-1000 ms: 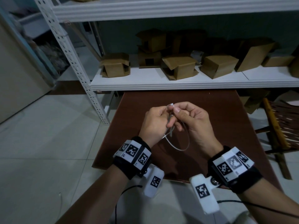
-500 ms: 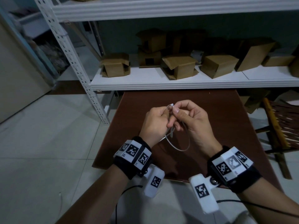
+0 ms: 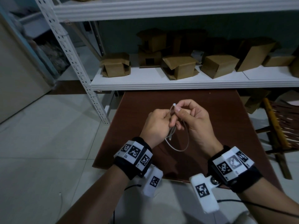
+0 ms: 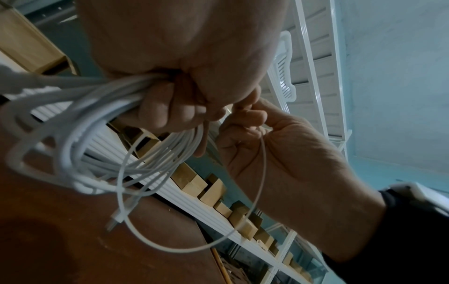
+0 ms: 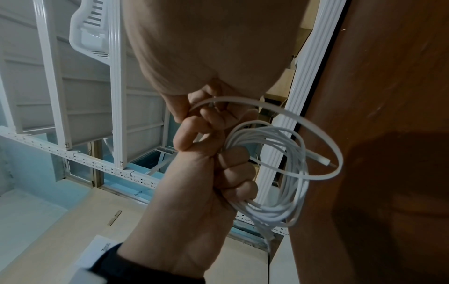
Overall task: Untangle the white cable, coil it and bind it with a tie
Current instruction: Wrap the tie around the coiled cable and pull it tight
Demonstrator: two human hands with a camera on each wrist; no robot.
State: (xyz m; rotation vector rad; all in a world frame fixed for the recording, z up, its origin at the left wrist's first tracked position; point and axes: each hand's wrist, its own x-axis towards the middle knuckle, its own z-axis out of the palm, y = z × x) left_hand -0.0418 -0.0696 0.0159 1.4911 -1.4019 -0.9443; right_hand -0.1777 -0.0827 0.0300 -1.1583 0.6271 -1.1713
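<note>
Cable [image 5: 279,173] coiled, tie [image 4: 257,192] looping round.
Left hand [image 3: 156,125] gripping coil hanging downward; right hand [image 3: 194,120] pinching tie's upward-pointing head.

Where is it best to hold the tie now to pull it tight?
Probably the free tip beside the tie head, from above. The right hand already pinches there, while the left hand grips the cable coil inside the wide, slack loop.

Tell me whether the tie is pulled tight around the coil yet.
Not tight. The tie hangs as a wide loose loop around the coiled white cable, with clear space between them.
</note>
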